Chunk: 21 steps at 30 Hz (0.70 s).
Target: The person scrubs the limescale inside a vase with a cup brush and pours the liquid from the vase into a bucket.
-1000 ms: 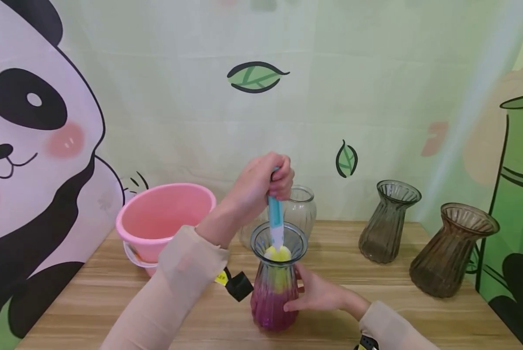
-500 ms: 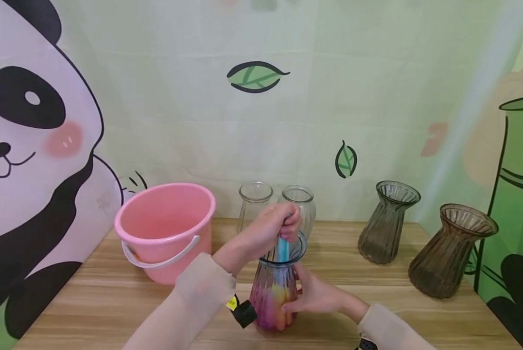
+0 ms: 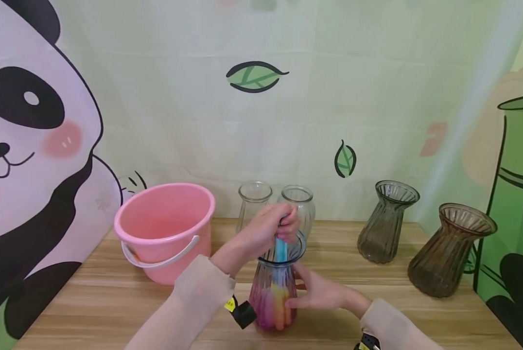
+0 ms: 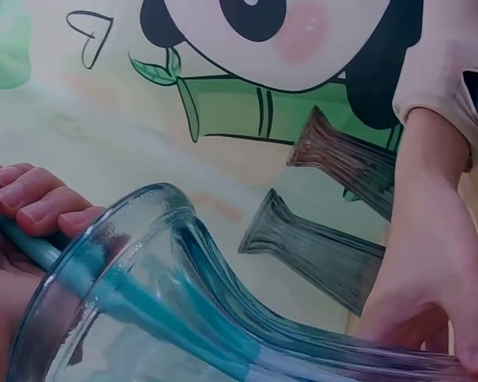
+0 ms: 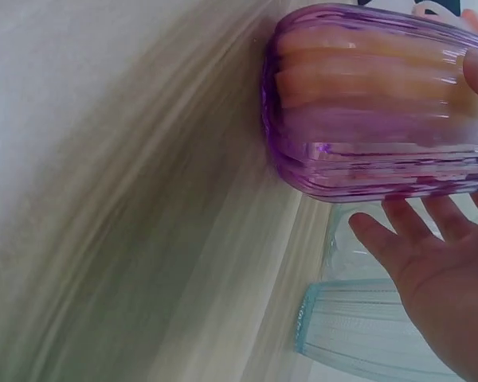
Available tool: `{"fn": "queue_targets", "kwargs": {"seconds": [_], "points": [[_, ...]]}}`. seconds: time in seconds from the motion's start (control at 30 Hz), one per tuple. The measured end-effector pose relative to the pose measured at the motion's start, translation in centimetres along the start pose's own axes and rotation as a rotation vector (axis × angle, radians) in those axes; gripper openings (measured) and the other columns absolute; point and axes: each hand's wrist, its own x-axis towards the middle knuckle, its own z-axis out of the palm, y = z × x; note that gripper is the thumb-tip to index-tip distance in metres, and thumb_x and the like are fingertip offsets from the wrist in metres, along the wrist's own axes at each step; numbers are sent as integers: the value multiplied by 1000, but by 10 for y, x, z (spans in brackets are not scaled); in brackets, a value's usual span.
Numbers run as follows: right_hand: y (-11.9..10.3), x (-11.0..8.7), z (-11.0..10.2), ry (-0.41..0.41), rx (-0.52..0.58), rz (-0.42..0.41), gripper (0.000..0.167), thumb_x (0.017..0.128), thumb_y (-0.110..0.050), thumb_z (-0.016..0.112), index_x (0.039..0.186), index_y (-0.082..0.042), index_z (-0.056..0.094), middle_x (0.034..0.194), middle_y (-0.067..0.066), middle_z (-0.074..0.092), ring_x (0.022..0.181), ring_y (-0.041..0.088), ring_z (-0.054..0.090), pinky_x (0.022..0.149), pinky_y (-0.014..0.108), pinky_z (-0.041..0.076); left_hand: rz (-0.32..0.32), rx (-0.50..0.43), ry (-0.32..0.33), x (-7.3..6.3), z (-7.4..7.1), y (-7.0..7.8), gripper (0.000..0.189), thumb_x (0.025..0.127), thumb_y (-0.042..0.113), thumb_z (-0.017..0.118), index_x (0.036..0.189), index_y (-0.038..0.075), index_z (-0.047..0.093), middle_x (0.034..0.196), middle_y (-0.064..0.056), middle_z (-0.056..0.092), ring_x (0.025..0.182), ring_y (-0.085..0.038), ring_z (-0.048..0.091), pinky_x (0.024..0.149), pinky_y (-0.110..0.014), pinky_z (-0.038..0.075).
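A ribbed glass vase (image 3: 261, 287), bluish at its flared rim and purple lower down, stands upright at the front middle of the table. My left hand (image 3: 270, 224), fists above the rim, grips the blue handle of a sponge bottle brush (image 3: 281, 251). The brush reaches down inside the vase. Through the glass its yellow-orange sponge head (image 3: 279, 304) shows near the bottom. With thumb in front and fingers behind, my right hand (image 3: 320, 290) holds the vase's lower right side. In the left wrist view, the brush handle (image 4: 135, 306) runs through the vase mouth.
To the left stands a pink bucket (image 3: 169, 272) with a white handle. Two clear glass vases (image 3: 255, 197) are behind my left hand. At the right stand a grey ribbed vase (image 3: 380, 236) and a brown one (image 3: 445, 260). A printed panda cloth (image 3: 178, 97) backs the wooden table.
My left hand has gone down, pushing the sponge head from the vase's neck to near its bottom. During the last half second both hands have stayed almost in place.
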Motion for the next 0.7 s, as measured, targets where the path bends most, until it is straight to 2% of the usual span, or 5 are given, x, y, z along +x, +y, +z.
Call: {"fn": "queue_targets", "kwargs": {"seconds": [0.13, 0.37, 0.43, 0.53, 0.7], "points": [[-1, -1, 4, 40, 22, 22, 76, 79, -17, 70, 137, -3, 23, 132, 18, 41, 122, 34, 43, 94, 37, 45, 14, -28, 45, -3, 3, 15, 32, 92, 11, 28, 61, 9, 24, 51, 4, 26, 47, -11, 24, 52, -24, 24], [0, -1, 8, 112, 10, 33, 87, 75, -16, 74, 141, -4, 18, 133, 19, 40, 122, 37, 43, 89, 34, 48, 127, 26, 79, 3, 8, 69, 31, 92, 11, 27, 60, 11, 24, 51, 4, 25, 46, -11, 20, 50, -23, 20], [0, -1, 9, 128, 3, 33, 87, 74, -16, 75, 140, -4, 19, 134, 20, 39, 121, 37, 44, 89, 34, 48, 150, 35, 93, 4, 10, 80, 31, 91, 10, 27, 60, 11, 24, 50, 4, 24, 46, -12, 20, 50, -23, 20], [0, -1, 10, 150, 7, 41, 85, 74, -16, 75, 138, -3, 22, 132, 19, 40, 120, 36, 45, 87, 33, 49, 168, 27, 102, 3, 11, 87, 30, 90, 9, 27, 60, 11, 24, 50, 3, 24, 46, -12, 20, 50, -23, 20], [0, 0, 11, 176, -3, 45, 79, 72, -16, 76, 133, -1, 29, 126, 18, 43, 116, 35, 48, 83, 32, 51, 179, 16, 98, 2, 9, 83, 30, 88, 7, 27, 58, 11, 24, 49, 5, 25, 45, -11, 20, 49, -23, 19]]}}
